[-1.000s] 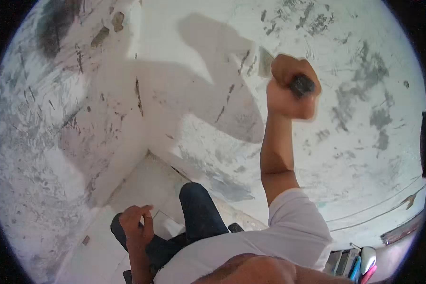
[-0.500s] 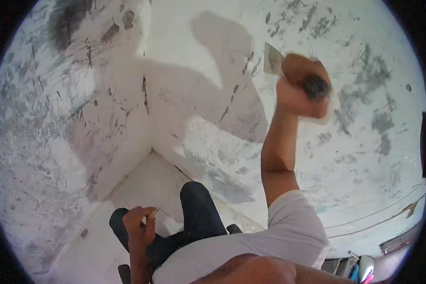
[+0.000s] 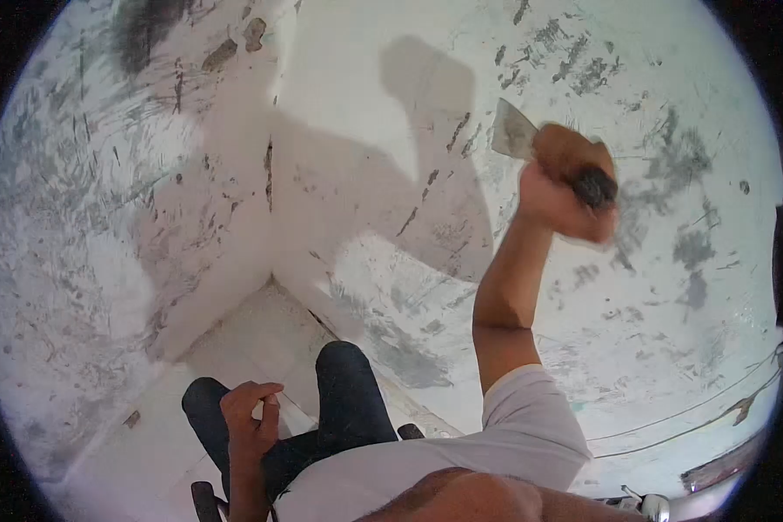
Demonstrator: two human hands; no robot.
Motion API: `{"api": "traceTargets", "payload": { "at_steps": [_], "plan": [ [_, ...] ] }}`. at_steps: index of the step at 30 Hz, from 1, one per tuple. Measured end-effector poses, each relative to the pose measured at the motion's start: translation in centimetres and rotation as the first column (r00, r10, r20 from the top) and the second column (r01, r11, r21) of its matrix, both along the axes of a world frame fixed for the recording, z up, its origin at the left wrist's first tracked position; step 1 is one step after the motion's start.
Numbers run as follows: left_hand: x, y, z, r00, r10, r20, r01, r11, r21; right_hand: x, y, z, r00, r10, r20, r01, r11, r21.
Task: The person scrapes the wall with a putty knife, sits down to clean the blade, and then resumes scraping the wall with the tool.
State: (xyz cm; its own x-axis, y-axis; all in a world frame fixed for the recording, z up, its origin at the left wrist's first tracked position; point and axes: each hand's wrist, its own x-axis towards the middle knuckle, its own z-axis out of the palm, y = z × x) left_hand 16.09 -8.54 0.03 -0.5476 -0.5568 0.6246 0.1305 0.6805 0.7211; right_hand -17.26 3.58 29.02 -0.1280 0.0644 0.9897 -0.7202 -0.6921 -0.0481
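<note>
My right hand (image 3: 570,184) is wrapped around the dark handle of a putty knife (image 3: 513,130), raised in front of the right-hand wall (image 3: 548,287). Its broad metal blade points up and left, close to the wall face; the butt of the handle sticks out toward me. Low on the left, my left hand (image 3: 250,416) hovers by my left thigh (image 3: 202,409). Its index finger is stretched out, the thumb sits just below it, and nothing shows between them. The other fingers are curled and partly hidden.
A second wall (image 3: 78,261), scuffed and grey-streaked, meets the first in a corner ahead. Pale floor tiles (image 3: 252,335) lie below my knees. Dark chair-like supports (image 3: 204,502) show beside me. A metal object (image 3: 654,506) is at the bottom right.
My right hand has moved slightly down and right with the putty knife. My left hand stays near the thigh. The camera view has shifted a little.
</note>
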Motion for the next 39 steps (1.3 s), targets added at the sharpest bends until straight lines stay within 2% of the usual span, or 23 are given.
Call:
{"api": "traceTargets", "payload": {
  "at_steps": [2, 3, 4, 6, 9, 13, 14, 16, 17, 18, 20, 21, 22, 23, 24, 25, 26, 32, 34, 35, 36, 38, 39],
  "plan": [
    [0.4, 0.3, -0.1, 0.998, -0.055, 0.015, 0.054, 0.997, 0.053, 0.5, 1.9, -0.1, 0.892, 0.319, -0.319, -0.321, 0.946, 0.049],
    [0.2, 0.3, -0.1, 0.999, -0.051, 0.017, 0.050, 0.997, 0.058, 0.0, 0.9, 0.0, 0.962, 0.248, -0.113, -0.255, 0.965, -0.060],
    [0.0, 0.3, 0.0, 0.997, -0.077, 0.032, 0.075, 0.995, 0.061, -1.0, -2.3, 0.1, 0.937, -0.136, 0.322, 0.213, 0.952, -0.218],
    [-0.2, 0.8, 0.1, 0.994, -0.102, 0.039, 0.100, 0.993, 0.062, -2.0, -0.8, 0.5, 0.990, 0.142, -0.018, -0.140, 0.989, 0.054],
    [-0.9, 1.1, 0.7, 0.995, -0.101, 0.011, 0.099, 0.988, 0.117, 1.3, 1.7, 0.1, 0.905, 0.262, -0.335, -0.266, 0.963, 0.033],
    [-0.6, 1.6, 0.7, 0.994, -0.108, 0.017, 0.107, 0.991, 0.076, -3.0, -1.0, -0.8, 0.990, -0.073, -0.120, 0.081, 0.995, 0.065],
    [-0.8, 1.3, 0.8, 0.994, -0.109, 0.021, 0.108, 0.993, 0.043, 0.7, -0.5, -0.7, 0.999, -0.034, -0.004, 0.034, 0.999, -0.042],
    [-0.8, 1.0, 0.3, 0.994, -0.106, -0.004, 0.106, 0.992, 0.064, -2.1, 1.2, -0.9, 0.836, 0.153, -0.528, -0.193, 0.981, -0.021],
    [-0.7, 1.1, 0.0, 0.993, -0.114, -0.024, 0.116, 0.989, 0.090, -2.7, -0.4, -1.4, 0.954, 0.277, -0.114, -0.294, 0.937, -0.187],
    [-0.5, 1.3, 0.2, 0.992, -0.124, -0.011, 0.124, 0.987, 0.099, -3.3, -1.9, -1.6, 0.859, 0.410, 0.307, -0.288, 0.882, -0.373],
    [-0.7, 1.3, 1.0, 0.995, -0.093, 0.017, 0.091, 0.991, 0.099, -4.5, -2.5, -0.4, 0.995, 0.097, -0.025, -0.093, 0.989, 0.117],
    [-0.9, 0.9, 0.9, 0.997, -0.083, 0.004, 0.083, 0.993, 0.084, -2.2, -2.4, -0.8, 0.986, 0.123, 0.113, -0.102, 0.980, -0.171],
    [-0.9, 0.8, 0.4, 0.997, -0.079, -0.023, 0.081, 0.995, 0.066, -1.3, 0.0, -0.7, 0.995, 0.062, -0.080, -0.070, 0.993, -0.098],
    [-0.8, 0.9, 0.3, 0.996, -0.079, -0.038, 0.081, 0.995, 0.058, -0.8, 0.4, -1.3, 0.906, -0.423, -0.005, 0.423, 0.906, -0.033],
    [-0.8, 0.8, 0.3, 0.997, -0.075, -0.033, 0.077, 0.995, 0.063, -0.6, 0.6, -1.9, 0.582, -0.812, 0.030, 0.809, 0.583, 0.070],
    [-0.9, 0.8, 0.5, 0.997, -0.078, -0.022, 0.080, 0.990, 0.115, -3.4, -1.6, -1.2, 0.916, -0.401, -0.023, 0.402, 0.913, 0.066],
    [-0.8, 0.9, 0.6, 0.996, -0.089, -0.011, 0.090, 0.982, 0.167, -4.8, -3.7, 0.0, 0.991, 0.115, -0.066, -0.109, 0.990, 0.086],
    [-1.0, 0.2, 0.0, 0.998, -0.058, 0.007, 0.056, 0.990, 0.133, -1.1, -0.7, -1.2, 0.871, 0.353, -0.341, -0.387, 0.921, -0.035],
    [-0.9, 0.6, -0.4, 0.997, -0.082, 0.001, 0.081, 0.988, 0.133, -1.7, -2.6, -0.2, 0.992, -0.085, -0.090, 0.089, 0.995, 0.042],
    [-1.3, 0.3, -0.3, 0.997, -0.070, -0.040, 0.074, 0.991, 0.110, -0.4, -2.4, -0.7, 0.954, -0.299, -0.015, 0.295, 0.947, -0.129],
    [-1.4, 0.0, 0.0, 0.996, -0.071, -0.046, 0.076, 0.992, 0.104, 0.5, -1.8, -0.7, 0.991, 0.002, -0.134, -0.029, 0.980, -0.197],
    [-1.3, -0.3, 0.4, 0.994, -0.104, 0.017, 0.102, 0.991, 0.091, 0.2, 0.3, -0.1, 0.882, 0.230, -0.411, -0.273, 0.961, -0.047],
    [-1.2, 0.0, 0.4, 0.994, -0.108, 0.025, 0.105, 0.989, 0.104, -1.8, -1.1, 0.0, 0.955, 0.114, -0.275, -0.121, 0.993, -0.007]
  ]
}}
